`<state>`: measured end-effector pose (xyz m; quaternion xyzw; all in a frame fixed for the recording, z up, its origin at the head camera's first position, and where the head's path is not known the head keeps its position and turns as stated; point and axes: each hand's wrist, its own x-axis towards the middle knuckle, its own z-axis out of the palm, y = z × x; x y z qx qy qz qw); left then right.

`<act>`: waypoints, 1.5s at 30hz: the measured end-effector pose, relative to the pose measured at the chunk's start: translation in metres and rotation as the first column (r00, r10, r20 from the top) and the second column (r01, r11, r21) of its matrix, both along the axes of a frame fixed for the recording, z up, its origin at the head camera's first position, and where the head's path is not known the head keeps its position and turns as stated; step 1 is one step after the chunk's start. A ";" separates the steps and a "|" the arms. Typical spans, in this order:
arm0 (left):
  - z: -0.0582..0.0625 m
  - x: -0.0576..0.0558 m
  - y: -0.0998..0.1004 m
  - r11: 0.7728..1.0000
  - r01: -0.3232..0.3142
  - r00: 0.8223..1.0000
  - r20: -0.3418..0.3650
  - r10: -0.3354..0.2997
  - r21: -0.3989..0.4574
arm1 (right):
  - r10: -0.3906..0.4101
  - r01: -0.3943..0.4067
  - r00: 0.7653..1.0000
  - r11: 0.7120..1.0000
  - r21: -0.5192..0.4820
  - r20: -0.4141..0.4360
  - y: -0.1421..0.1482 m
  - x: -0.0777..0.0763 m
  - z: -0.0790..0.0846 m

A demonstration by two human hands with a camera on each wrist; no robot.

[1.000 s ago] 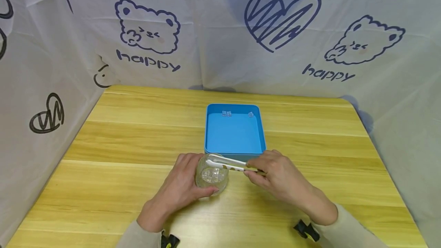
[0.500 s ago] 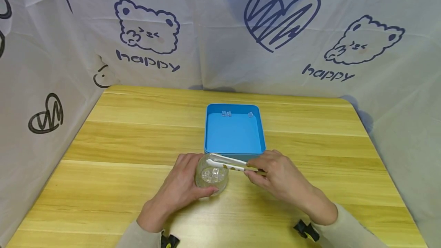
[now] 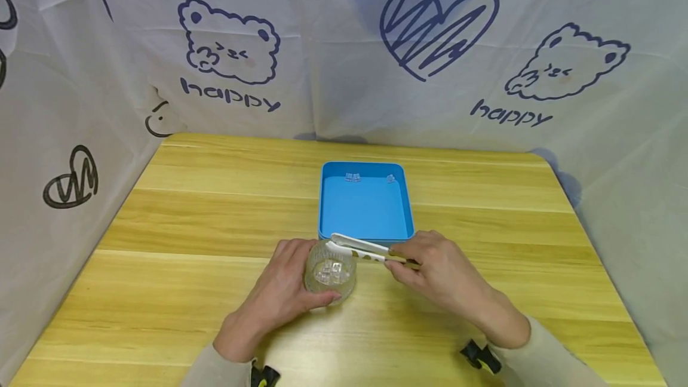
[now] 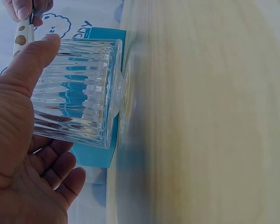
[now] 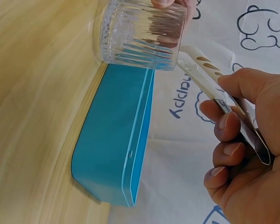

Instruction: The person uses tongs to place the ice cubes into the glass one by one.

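Note:
My left hand (image 3: 285,282) holds a clear ribbed drinking glass (image 4: 84,60) upright, thumb on the near side and fingers round the far side. Several small clear cubes (image 3: 329,271) lie at the bottom of the glass. Small white tongs (image 3: 362,243) with brown spots are pinched between the thumb and fingers of my right hand (image 3: 438,264). Their tips overlap the far rim of the glass in the head view, slightly apart, with no cube showing between them. In the right wrist view, the tongs' metal bend (image 5: 265,161) lies in the palm.
Just beyond the glass sits a shallow blue box (image 3: 365,208), open at the top. Along its far wall lie a pair of clear cubes (image 3: 352,177) and a single cube (image 3: 390,178). A wooden table (image 3: 215,220) carries everything, with printed cloth (image 3: 344,64) hanging behind.
My right hand has shifted slightly away and to the right, taking the tong tips from over the glass's mouth to its far rim. The left hand and glass have stayed put.

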<state>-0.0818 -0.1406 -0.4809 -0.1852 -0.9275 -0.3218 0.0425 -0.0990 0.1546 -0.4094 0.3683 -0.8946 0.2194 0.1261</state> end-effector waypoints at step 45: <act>0.003 -0.001 0.000 0.998 0.004 0.997 -0.078 -0.008 -0.058 | -0.301 0.287 0.945 0.951 0.120 0.130 0.012 -0.068 0.006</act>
